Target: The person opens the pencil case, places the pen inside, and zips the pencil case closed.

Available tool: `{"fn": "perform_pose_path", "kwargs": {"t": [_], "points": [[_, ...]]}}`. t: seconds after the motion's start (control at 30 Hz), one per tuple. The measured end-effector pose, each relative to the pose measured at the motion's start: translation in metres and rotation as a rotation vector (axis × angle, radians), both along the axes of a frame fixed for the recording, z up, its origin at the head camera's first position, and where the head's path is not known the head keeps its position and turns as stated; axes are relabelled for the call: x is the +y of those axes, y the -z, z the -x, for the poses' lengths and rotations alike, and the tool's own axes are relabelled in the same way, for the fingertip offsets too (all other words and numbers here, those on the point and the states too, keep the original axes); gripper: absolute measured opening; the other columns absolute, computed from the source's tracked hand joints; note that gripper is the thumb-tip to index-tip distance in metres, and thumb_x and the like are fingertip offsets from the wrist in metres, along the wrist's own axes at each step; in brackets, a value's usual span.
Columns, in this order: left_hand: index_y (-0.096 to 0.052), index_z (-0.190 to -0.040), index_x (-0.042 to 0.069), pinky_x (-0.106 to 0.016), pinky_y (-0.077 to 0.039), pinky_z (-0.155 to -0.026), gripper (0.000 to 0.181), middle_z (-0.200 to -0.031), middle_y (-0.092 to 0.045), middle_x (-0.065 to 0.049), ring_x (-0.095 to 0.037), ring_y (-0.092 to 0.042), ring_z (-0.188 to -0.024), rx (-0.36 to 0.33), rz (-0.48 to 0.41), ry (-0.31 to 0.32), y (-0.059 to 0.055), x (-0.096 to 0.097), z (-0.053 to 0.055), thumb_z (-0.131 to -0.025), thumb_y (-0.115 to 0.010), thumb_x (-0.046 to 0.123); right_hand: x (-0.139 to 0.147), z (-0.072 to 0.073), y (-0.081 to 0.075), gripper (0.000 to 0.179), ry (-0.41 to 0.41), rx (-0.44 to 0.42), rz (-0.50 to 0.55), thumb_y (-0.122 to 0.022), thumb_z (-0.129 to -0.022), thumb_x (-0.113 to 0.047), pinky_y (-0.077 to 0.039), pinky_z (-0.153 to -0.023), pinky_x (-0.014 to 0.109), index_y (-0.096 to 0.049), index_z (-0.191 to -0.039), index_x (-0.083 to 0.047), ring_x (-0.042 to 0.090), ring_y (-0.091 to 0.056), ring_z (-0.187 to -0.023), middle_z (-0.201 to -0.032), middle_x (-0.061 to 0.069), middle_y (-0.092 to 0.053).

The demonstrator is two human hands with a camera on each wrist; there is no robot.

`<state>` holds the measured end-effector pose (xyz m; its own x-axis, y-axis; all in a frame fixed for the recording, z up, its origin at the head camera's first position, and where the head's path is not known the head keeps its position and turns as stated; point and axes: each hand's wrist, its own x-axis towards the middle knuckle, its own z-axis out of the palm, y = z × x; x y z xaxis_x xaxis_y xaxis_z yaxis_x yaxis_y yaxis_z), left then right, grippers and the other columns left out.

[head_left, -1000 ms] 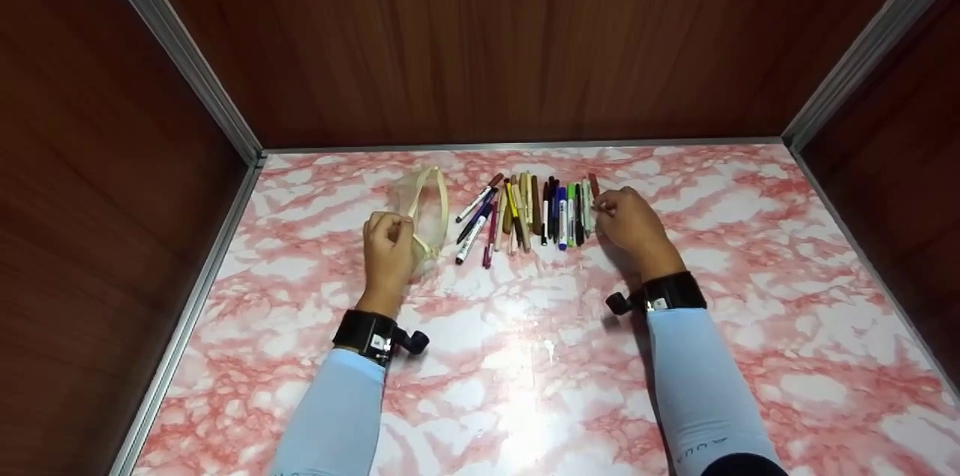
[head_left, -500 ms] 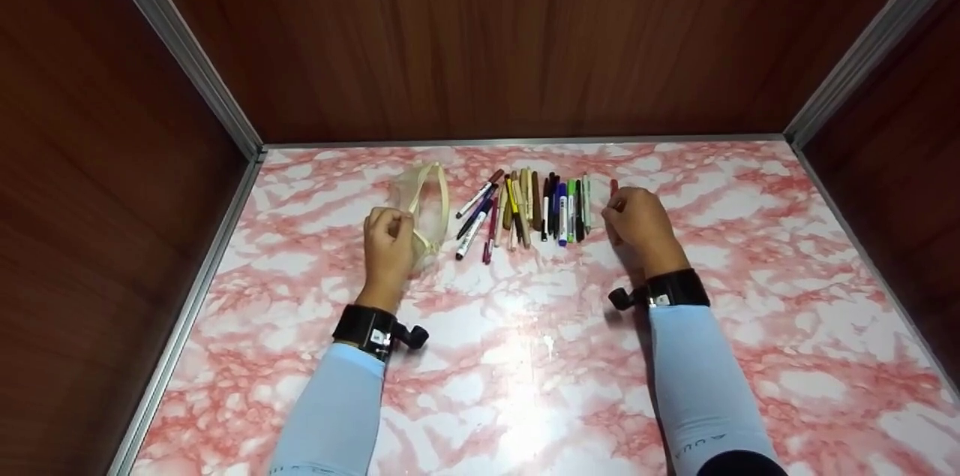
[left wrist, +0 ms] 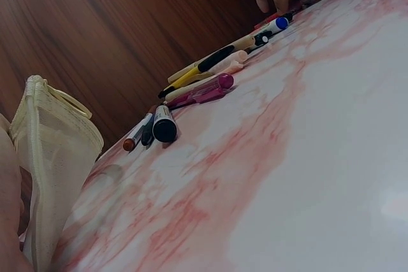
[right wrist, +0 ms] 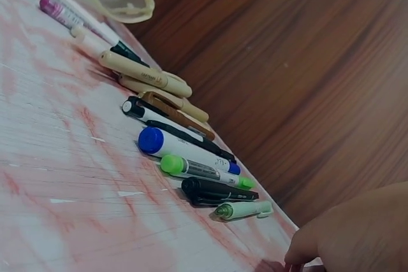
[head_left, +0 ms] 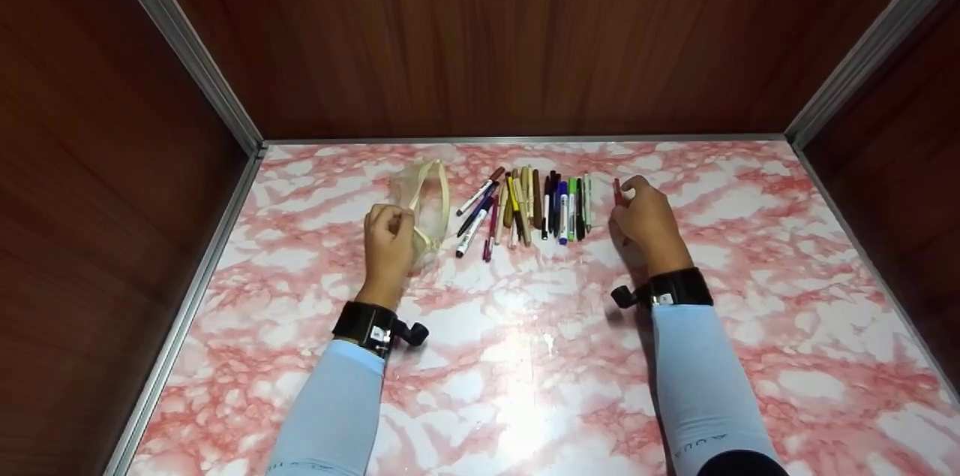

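Observation:
My left hand (head_left: 388,239) pinches the near edge of a sheer cream mesh pouch (head_left: 442,198), whose mouth gapes toward the pens. In the left wrist view the pouch (left wrist: 60,151) stands up beside the fingers. Right of the pens, my right hand (head_left: 649,219) is beside a red pen (head_left: 617,192) lying lengthwise. A gap shows between thumb and forefinger, with the thumb at the pen's near part; the hand hides its lower end. A pale green pen (head_left: 588,202) is the closest one in the row to this hand.
Several pens and markers lie side by side mid-table, among them a blue-capped marker (head_left: 563,213), a green highlighter (head_left: 572,209) and a yellow-and-black pen (head_left: 514,198). A black-capped white marker (head_left: 471,236) slants nearer the pouch. Wooden panels (head_left: 480,40) enclose the marbled table (head_left: 517,356).
My right hand has carried the red pen rightward, away from the row, and its forefinger has now lifted off it. The left hand and pouch stay put.

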<state>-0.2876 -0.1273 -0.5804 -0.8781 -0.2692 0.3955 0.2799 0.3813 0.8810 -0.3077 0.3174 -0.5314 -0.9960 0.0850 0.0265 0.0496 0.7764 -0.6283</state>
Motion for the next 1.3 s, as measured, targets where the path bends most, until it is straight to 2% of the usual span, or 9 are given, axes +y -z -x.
{"fn": "perform_pose_path", "kwargs": {"t": [0.2,0.33,0.43,0.53,0.7,0.83,1.03,1.3], "points": [[-0.073,-0.096,-0.005,-0.033,-0.045,-0.097,0.015,-0.103,-0.064,-0.019,-0.031,-0.056,-0.106,0.007,0.000,0.001,-0.001,0.000,0.000,-0.104,-0.071,0.008,0.001,0.003,-0.001,0.043,0.051,0.053,0.081,-0.063,-0.099,-0.007,-0.054,-0.070,0.033,-0.070,-0.140,0.004,0.025,-0.067,-0.081,-0.100,0.020,-0.073],[-0.074,-0.096,-0.004,-0.034,-0.046,-0.098,0.016,-0.104,-0.064,-0.019,-0.032,-0.057,-0.106,0.011,0.001,-0.001,-0.001,0.000,0.000,-0.104,-0.071,0.009,-0.001,0.004,-0.005,0.037,0.063,0.055,0.225,-0.068,-0.101,-0.007,-0.060,-0.062,0.024,-0.074,-0.137,0.004,0.015,-0.072,-0.071,-0.098,0.016,-0.073],[-0.075,-0.098,-0.004,-0.035,-0.046,-0.099,0.016,-0.106,-0.065,-0.019,-0.032,-0.057,-0.108,0.004,0.000,-0.007,0.000,-0.001,-0.001,-0.105,-0.071,0.009,-0.005,0.004,-0.009,0.037,0.050,0.052,0.332,-0.072,-0.102,-0.007,-0.064,-0.062,0.027,-0.073,-0.137,0.005,0.017,-0.076,-0.068,-0.097,0.015,-0.075],[-0.074,-0.097,-0.004,-0.034,-0.046,-0.098,0.016,-0.107,-0.065,-0.018,-0.030,-0.057,-0.108,-0.009,-0.011,-0.010,0.001,0.000,-0.001,-0.105,-0.070,0.009,-0.011,0.005,-0.013,0.036,0.037,0.062,0.381,-0.075,-0.102,-0.009,-0.064,-0.064,0.029,-0.073,-0.136,0.003,0.019,-0.076,-0.072,-0.094,0.010,-0.077],[-0.074,-0.096,-0.002,-0.033,-0.047,-0.097,0.015,-0.105,-0.064,-0.016,-0.026,-0.056,-0.107,-0.022,-0.026,-0.003,0.001,0.000,-0.001,-0.105,-0.070,0.008,-0.025,0.006,-0.020,0.038,0.023,0.063,0.434,-0.077,-0.100,-0.009,-0.064,-0.067,0.029,-0.074,-0.136,0.001,0.014,-0.073,-0.075,-0.093,0.001,-0.077],[-0.073,-0.095,-0.001,-0.033,-0.047,-0.096,0.015,-0.106,-0.064,-0.015,-0.026,-0.056,-0.107,-0.018,-0.014,-0.001,0.001,-0.001,0.000,-0.106,-0.070,0.009,-0.040,0.006,-0.023,0.039,-0.004,0.068,0.493,-0.079,-0.100,-0.007,-0.066,-0.070,0.030,-0.073,-0.137,0.004,0.008,-0.073,-0.074,-0.095,0.004,-0.080],[-0.075,-0.095,-0.002,-0.031,-0.046,-0.096,0.014,-0.105,-0.065,-0.016,-0.026,-0.056,-0.106,-0.008,-0.016,-0.012,0.002,-0.002,0.000,-0.104,-0.070,0.007,-0.071,0.009,-0.023,0.040,-0.067,0.010,0.669,-0.076,-0.101,0.000,-0.069,-0.076,0.028,-0.066,-0.139,0.009,0.009,-0.077,-0.075,-0.100,0.011,-0.082],[-0.076,-0.096,-0.003,-0.029,-0.047,-0.096,0.012,-0.103,-0.064,-0.014,-0.024,-0.057,-0.105,-0.006,-0.034,-0.025,0.000,0.000,0.001,-0.103,-0.071,0.006,-0.128,0.015,-0.028,0.015,-0.116,-0.074,0.773,-0.079,-0.100,0.003,-0.071,-0.080,0.035,-0.067,-0.109,0.001,0.018,-0.081,-0.079,-0.093,0.007,-0.078]]}}
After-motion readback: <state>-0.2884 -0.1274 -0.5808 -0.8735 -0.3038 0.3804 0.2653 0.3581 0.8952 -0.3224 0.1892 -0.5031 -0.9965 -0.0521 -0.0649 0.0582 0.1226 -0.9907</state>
